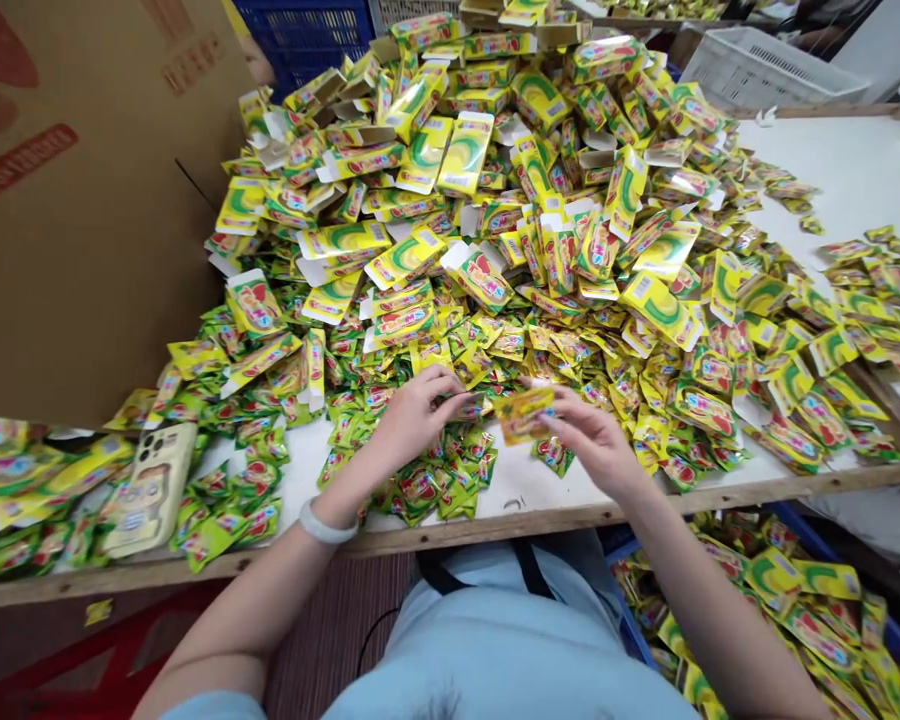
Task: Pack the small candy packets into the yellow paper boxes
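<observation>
My right hand (589,435) pinches a yellow candy packet (523,416), slightly blurred, between thumb and fingers above the table's front part. To its left, my left hand (422,412) is closed, thumb against fingers, over small green candy sachets (427,482); whatever its fingertips hold is too small to make out. Just beyond both hands lie yellow candy sachets (506,342). Behind them rises a big heap of yellow-green candy boxes (405,258), many with open white flaps. One green sachet (553,455) lies under my right hand.
A large cardboard carton (82,230) stands at the left, with a phone (154,490) near it. A wooden strip edges the white table (514,490). A blue crate (634,620) with boxes sits below right. A white basket (772,70) stands at the back right.
</observation>
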`<act>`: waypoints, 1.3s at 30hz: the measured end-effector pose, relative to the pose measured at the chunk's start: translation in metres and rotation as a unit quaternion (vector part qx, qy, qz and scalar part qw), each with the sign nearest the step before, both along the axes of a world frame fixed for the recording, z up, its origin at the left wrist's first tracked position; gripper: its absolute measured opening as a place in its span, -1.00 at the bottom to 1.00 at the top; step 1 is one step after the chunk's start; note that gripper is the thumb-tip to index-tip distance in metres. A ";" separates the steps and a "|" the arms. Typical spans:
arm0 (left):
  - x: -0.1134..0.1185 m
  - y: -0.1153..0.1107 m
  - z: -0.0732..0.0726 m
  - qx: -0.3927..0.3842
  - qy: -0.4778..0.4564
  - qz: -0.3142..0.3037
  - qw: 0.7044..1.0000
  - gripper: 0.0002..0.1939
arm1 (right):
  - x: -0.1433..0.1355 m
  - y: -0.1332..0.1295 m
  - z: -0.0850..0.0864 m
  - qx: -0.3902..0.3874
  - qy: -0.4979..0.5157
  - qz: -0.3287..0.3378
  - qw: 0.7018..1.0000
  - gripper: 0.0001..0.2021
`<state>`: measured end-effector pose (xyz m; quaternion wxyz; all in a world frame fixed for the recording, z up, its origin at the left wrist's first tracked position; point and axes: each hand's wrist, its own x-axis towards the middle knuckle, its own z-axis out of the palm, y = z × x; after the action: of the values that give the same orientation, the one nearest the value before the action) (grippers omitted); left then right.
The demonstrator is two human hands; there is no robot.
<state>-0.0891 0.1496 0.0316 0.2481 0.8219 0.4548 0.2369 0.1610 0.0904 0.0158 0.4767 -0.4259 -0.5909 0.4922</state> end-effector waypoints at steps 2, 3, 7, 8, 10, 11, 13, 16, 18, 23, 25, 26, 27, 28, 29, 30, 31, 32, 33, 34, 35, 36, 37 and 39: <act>0.014 -0.003 0.006 -0.062 -0.049 -0.011 0.997 -0.73 | -0.014 -0.008 -0.003 -0.035 0.030 0.033 0.998 -0.72; 0.020 -0.005 0.008 -0.089 -0.064 -0.018 0.994 -0.71 | -0.020 -0.009 -0.005 -0.046 0.042 0.036 0.997 -0.71; 0.031 -0.010 0.004 -0.154 -0.159 0.013 0.975 -0.55 | -0.030 -0.006 -0.012 -0.082 0.099 0.013 0.992 -0.68; 0.032 -0.012 0.002 -0.175 -0.190 0.028 0.966 -0.48 | -0.030 -0.005 -0.013 -0.095 0.107 0.008 0.990 -0.68; 0.034 -0.017 -0.003 -0.219 -0.236 0.037 0.946 -0.40 | -0.030 -0.006 -0.015 -0.108 0.111 -0.011 0.988 -0.68; 0.035 -0.020 -0.004 -0.234 -0.250 0.029 0.939 -0.40 | -0.031 -0.007 -0.016 -0.106 0.114 -0.026 0.988 -0.68; 0.039 -0.028 -0.006 -0.231 -0.261 0.015 0.937 -0.45 | -0.034 -0.011 -0.018 -0.089 0.128 -0.058 0.986 -0.69; 0.044 -0.041 -0.006 -0.195 -0.272 0.020 0.942 -0.50 | -0.035 -0.019 -0.017 -0.055 0.161 -0.094 0.981 -0.63; 0.048 -0.049 -0.006 -0.181 -0.279 0.021 0.943 -0.56 | -0.032 -0.025 -0.015 -0.052 0.180 -0.061 0.980 -0.54; 0.058 -0.067 -0.007 -0.061 -0.253 -0.033 0.965 -0.65 | -0.019 -0.032 -0.016 -0.079 0.141 0.044 0.986 -0.44; 0.055 -0.064 -0.005 -0.035 -0.212 -0.035 0.976 -0.59 | -0.015 -0.033 -0.020 -0.068 0.110 -0.011 0.992 -0.55; 0.050 -0.059 -0.004 -0.017 -0.181 -0.019 0.983 -0.58 | -0.013 -0.034 -0.022 -0.061 0.100 -0.035 0.993 -0.59; 0.043 -0.052 -0.001 0.011 -0.140 0.005 0.990 -0.59 | -0.010 -0.035 -0.025 -0.054 0.093 -0.052 0.993 -0.63; 0.033 -0.042 0.003 0.051 -0.086 0.036 0.994 -0.60 | -0.007 -0.037 -0.028 -0.048 0.092 -0.065 0.992 -0.66; 0.021 -0.030 0.008 0.097 -0.028 0.069 0.993 -0.62 | -0.005 -0.039 -0.031 -0.044 0.094 -0.075 0.992 -0.69; 0.008 -0.016 0.014 0.135 0.030 0.099 0.985 -0.64 | -0.002 -0.041 -0.034 -0.039 0.095 -0.086 0.991 -0.70; -0.005 -0.003 0.019 0.162 0.080 0.125 0.976 -0.63 | -0.001 -0.043 -0.038 -0.039 0.102 -0.094 0.990 -0.70; -0.016 0.011 0.024 0.173 0.112 0.138 0.969 -0.60 | 0.000 -0.044 -0.041 -0.045 0.114 -0.097 0.988 -0.69; -0.027 0.023 0.027 0.175 0.140 0.142 0.964 -0.56 | 0.000 -0.045 -0.044 -0.054 0.131 -0.097 0.985 -0.67; -0.035 0.034 0.030 0.170 0.159 0.143 0.962 -0.52 | -0.001 -0.045 -0.046 -0.068 0.151 -0.093 0.982 -0.64; -0.040 0.043 0.032 0.163 0.174 0.141 0.961 -0.50 | -0.003 -0.045 -0.048 -0.082 0.171 -0.087 0.978 -0.61; -0.044 0.050 0.032 0.158 0.188 0.142 0.959 -0.51 | -0.004 -0.044 -0.048 -0.093 0.187 -0.083 0.974 -0.58; -0.045 0.056 0.032 0.157 0.198 0.147 0.956 -0.54 | -0.006 -0.043 -0.048 -0.102 0.201 -0.078 0.971 -0.55; -0.044 0.059 0.033 0.166 0.206 0.157 0.951 -0.61 | -0.009 -0.038 -0.043 -0.121 0.231 -0.061 0.963 -0.53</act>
<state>-0.1332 0.2087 0.0647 -0.0316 0.8005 0.5736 0.1706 0.1524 0.0526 -0.0275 0.5741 -0.3902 -0.3735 0.6153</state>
